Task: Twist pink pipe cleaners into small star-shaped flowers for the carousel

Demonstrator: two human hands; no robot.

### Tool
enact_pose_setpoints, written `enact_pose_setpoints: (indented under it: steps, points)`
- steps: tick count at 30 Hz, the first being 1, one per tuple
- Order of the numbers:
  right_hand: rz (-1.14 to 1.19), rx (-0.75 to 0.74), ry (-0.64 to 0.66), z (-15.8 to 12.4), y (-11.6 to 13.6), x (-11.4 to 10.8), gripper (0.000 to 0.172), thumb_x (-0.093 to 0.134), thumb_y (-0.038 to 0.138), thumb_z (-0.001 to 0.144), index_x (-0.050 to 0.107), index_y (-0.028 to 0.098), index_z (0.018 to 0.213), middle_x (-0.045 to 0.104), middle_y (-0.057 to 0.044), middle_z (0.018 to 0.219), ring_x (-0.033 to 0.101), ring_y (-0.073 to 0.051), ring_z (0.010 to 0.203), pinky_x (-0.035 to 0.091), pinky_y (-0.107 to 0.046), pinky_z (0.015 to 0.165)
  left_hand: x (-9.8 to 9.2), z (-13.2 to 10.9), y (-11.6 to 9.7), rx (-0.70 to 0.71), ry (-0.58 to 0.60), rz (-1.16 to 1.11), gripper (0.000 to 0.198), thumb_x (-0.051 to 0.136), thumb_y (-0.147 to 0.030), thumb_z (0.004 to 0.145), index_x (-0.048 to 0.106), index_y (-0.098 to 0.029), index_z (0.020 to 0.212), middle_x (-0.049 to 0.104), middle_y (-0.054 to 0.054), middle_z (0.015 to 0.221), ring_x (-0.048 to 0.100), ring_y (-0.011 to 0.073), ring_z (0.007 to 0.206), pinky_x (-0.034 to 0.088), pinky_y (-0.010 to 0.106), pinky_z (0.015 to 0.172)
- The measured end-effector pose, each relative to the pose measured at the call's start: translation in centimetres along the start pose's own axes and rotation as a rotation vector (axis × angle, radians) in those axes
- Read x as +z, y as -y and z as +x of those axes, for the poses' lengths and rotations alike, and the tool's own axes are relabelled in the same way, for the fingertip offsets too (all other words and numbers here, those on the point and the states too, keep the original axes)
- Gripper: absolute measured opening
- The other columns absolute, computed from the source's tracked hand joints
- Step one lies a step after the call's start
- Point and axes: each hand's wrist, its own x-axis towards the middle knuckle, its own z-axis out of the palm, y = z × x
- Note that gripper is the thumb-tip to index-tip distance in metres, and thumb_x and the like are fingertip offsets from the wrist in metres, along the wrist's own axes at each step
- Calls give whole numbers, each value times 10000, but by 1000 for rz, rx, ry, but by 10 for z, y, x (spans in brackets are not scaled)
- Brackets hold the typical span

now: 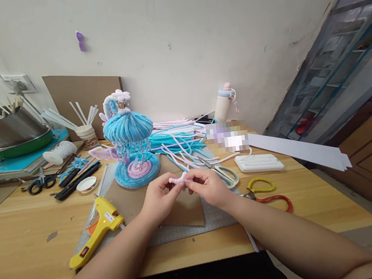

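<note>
A single head-worn camera looks forward and down, close over the wooden table, facing the wall.

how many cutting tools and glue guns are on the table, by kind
Black-handled scissors: 1
Pale green-handled scissors: 1
Yellow-and-red-handled snips: 1
Yellow hot glue gun: 1
Total: 4

All lie on the wooden table. Both hands, left and right, pinch a small pink pipe-cleaner piece.

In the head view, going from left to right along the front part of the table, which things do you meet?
Glue gun → left hand → pink pipe cleaner → right hand → yellow-red pliers.
</note>
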Motion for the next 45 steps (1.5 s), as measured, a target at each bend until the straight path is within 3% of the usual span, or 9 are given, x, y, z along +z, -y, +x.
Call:
enact_pose_setpoints:
  steps: [6, 13, 23, 29, 34, 38, 43, 45]
  points:
    - [-131, -93, 11, -1, -2, -2, 179, 560, 305, 838, 626, 180, 728, 613, -32, 730, 545, -130, 627, 455, -257, 586, 0, -1, -1, -6, 21, -4, 214, 594, -349, 800, 645, -149, 744, 653, 34, 710, 571, 154, 681, 416, 249, 635]
    - [-268, -210, 4, -1, 1, -3, 204, 552, 229, 829, 570, 180, 632, 558, -7, 648, 525, -138, 643, 413, -260, 615, -1, 3, 1, -186, 124, -298, 251, 629, -376, 769, 595, -139, 695, 616, 17, 596, 529, 120, 564, 416, 245, 570]
    - [-271, -211, 90, -4, 7, -3, 226, 528, 251, 851, 650, 191, 670, 617, -28, 678, 545, -151, 652, 427, -276, 630, -2, 4, 9, -330, 245, -563, 230, 649, -351, 752, 574, -145, 680, 653, 42, 615, 553, 125, 548, 433, 266, 580]
    - [-103, -4, 72, 2, -1, -2, 187, 550, 300, 829, 569, 177, 690, 563, 5, 618, 509, -116, 555, 401, -242, 535, 0, 6, 8, -276, 185, -545, 231, 625, -351, 780, 579, -147, 680, 630, 28, 624, 538, 117, 585, 411, 253, 599]
    - [51, 87, 23, 7, -5, -2, 262, 555, 384, 815, 541, 168, 668, 534, 21, 586, 494, -97, 532, 400, -228, 527, 1, 8, 8, -283, 105, -561, 187, 630, -330, 779, 622, -146, 811, 624, 27, 737, 520, 102, 624, 392, 227, 590]
    - [153, 185, 80, 6, -4, 1, 279, 570, 435, 796, 563, 162, 740, 567, 16, 637, 507, -90, 520, 382, -214, 484, -1, 9, 10, -288, 108, -481, 159, 650, -293, 751, 635, -136, 733, 608, 15, 687, 497, 94, 596, 361, 214, 558]
    - [317, 289, 60, 6, -7, 5, 280, 664, 414, 726, 589, 146, 757, 566, 23, 622, 516, -86, 542, 407, -217, 521, -1, 9, 12, -328, -25, -551, 243, 670, -303, 729, 606, -173, 925, 571, -37, 619, 449, 74, 519, 313, 200, 509]
    - [376, 310, 55, 5, -9, 5, 274, 671, 401, 725, 599, 143, 780, 577, 18, 647, 525, -83, 547, 408, -219, 534, -1, 9, 11, -337, -41, -556, 229, 660, -326, 738, 603, -168, 894, 553, -42, 606, 436, 72, 513, 309, 200, 509]
